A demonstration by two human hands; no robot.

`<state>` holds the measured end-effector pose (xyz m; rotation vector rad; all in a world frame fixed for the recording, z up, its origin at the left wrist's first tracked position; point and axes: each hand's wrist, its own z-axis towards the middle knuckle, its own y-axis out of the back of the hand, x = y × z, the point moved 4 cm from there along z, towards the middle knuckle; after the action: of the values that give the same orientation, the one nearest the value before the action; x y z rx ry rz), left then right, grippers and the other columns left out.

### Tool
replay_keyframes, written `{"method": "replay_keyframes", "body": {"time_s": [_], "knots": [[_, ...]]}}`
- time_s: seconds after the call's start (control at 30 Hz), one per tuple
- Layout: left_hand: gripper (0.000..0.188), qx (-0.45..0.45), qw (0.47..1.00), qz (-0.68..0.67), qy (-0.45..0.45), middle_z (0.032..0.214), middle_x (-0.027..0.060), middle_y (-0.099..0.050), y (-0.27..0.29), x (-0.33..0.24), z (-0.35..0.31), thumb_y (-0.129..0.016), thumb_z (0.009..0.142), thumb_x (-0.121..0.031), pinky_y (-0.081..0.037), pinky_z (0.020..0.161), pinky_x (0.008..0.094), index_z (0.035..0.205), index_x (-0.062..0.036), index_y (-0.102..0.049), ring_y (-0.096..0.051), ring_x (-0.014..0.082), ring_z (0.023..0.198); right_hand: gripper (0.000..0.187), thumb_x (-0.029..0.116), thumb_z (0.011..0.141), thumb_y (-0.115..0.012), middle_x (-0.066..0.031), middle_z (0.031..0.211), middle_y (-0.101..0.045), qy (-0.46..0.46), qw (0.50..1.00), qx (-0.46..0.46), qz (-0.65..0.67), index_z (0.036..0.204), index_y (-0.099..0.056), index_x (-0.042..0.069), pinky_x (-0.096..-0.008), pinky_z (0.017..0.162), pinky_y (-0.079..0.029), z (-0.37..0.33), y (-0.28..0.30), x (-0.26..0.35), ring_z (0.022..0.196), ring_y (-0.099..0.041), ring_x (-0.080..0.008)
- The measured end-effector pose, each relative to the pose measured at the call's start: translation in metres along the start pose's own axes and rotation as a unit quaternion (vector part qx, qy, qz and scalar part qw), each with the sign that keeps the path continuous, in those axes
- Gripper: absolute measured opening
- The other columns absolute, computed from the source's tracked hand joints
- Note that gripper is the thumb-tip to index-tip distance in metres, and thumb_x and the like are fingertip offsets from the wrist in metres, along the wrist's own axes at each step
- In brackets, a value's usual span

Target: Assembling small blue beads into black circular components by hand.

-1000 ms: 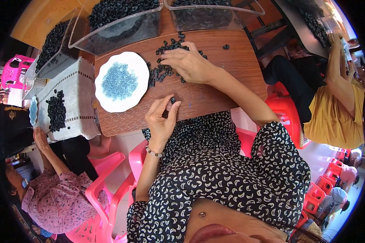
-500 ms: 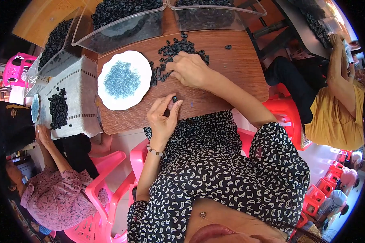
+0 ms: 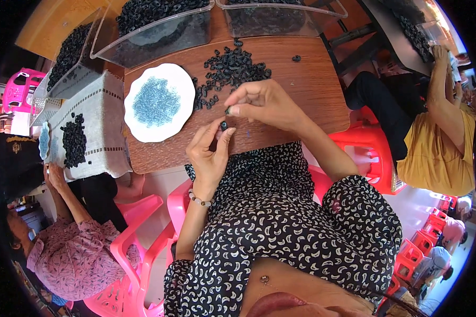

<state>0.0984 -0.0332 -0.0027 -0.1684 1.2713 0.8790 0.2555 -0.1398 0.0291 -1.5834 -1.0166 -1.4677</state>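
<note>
The table [image 3: 317, 79] is showing wood grain, the plate [image 3: 185, 100] is looking smooth, the pieces [image 3: 237, 66] perhaps matt plastic.

This looks like a workshop, with bins [image 3: 177, 45] of black parts [image 3: 158, 15] and co-workers [image 3: 436, 153].

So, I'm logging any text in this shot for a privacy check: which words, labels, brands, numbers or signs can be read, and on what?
None can be read.
Gold emblem on dark fabric at far left: too small and blurred to read.
Faint blue mark on the table: too small to tell whether it is writing.
Plate and heaped black pieces: no lettering visible.
</note>
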Motion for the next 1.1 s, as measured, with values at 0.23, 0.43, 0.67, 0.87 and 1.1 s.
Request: {"method": "replay_keyframes", "body": {"time_s": [0.23, 0.43, 0.67, 0.87, 1.1], "knots": [[0.03, 0.007, 0.999, 0.004, -0.046, 0.095, 0.0114, -0.071, 0.004, -0.018, 0.003, -0.078, 0.086, -0.004, -0.053, 0.067, 0.0281, 0.116, -0.0014, -0.074, -0.067, 0.0172, 0.077, 0.017, 0.003, 0.093, -0.072, -0.0046, 0.096, -0.073, 0.059, 0.996, -0.009, 0.065, 0.109, -0.072, -0.003, -0.0241, 0.081, -0.054, -0.022, -0.012, -0.003, 0.089, -0.067, -0.009], [0.03, 0.007, 0.997, 0.036, -0.072, 0.096, 0.0125, -0.071, 0.01, -0.021, 0.005, -0.077, 0.086, -0.002, -0.055, 0.068, 0.0296, 0.115, -0.0014, -0.074, -0.069, 0.0194, 0.079, 0.019, 0.0, 0.092, -0.071, -0.0078, 0.101, -0.074, 0.043, 0.999, -0.023, -0.024, 0.11, -0.073, -0.005, -0.0233, 0.081, -0.055, -0.026, -0.014, -0.001, 0.092, -0.068, -0.0093], [0.028, -0.009, 0.995, 0.056, -0.085, 0.096, 0.014, -0.072, 0.013, -0.02, 0.0, -0.077, 0.083, -0.003, -0.056, 0.073, 0.0342, 0.111, -0.0019, -0.075, -0.07, 0.0263, 0.084, 0.019, 0.003, 0.094, -0.07, -0.0075, 0.099, -0.075, 0.0, 0.999, -0.039, -0.024, 0.111, -0.073, -0.005, -0.0223, 0.077, -0.054, -0.031, -0.022, -0.003, 0.089, -0.067, -0.0077], [0.027, -0.001, 0.995, 0.038, -0.091, 0.097, 0.0136, -0.072, 0.011, -0.021, -0.002, -0.076, 0.084, -0.002, -0.055, 0.07, 0.0317, 0.111, -0.0016, -0.075, -0.07, 0.0244, 0.083, 0.018, 0.006, 0.094, -0.072, -0.0039, 0.096, -0.075, -0.026, 0.997, -0.052, -0.057, 0.109, -0.075, -0.002, -0.02, 0.073, -0.051, -0.037, -0.018, -0.002, 0.085, -0.065, -0.0053], [0.026, -0.003, 0.994, 0.036, -0.103, 0.095, 0.0144, -0.071, 0.01, -0.022, 0.001, -0.076, 0.083, -0.003, -0.055, 0.073, 0.0379, 0.108, -0.0005, -0.074, -0.068, 0.03, 0.085, 0.018, 0.008, 0.092, -0.074, -0.0042, 0.094, -0.074, -0.016, 0.992, -0.064, -0.108, 0.105, -0.075, -0.003, -0.0214, 0.075, -0.053, -0.031, -0.013, -0.002, 0.085, -0.066, -0.0061]]}}
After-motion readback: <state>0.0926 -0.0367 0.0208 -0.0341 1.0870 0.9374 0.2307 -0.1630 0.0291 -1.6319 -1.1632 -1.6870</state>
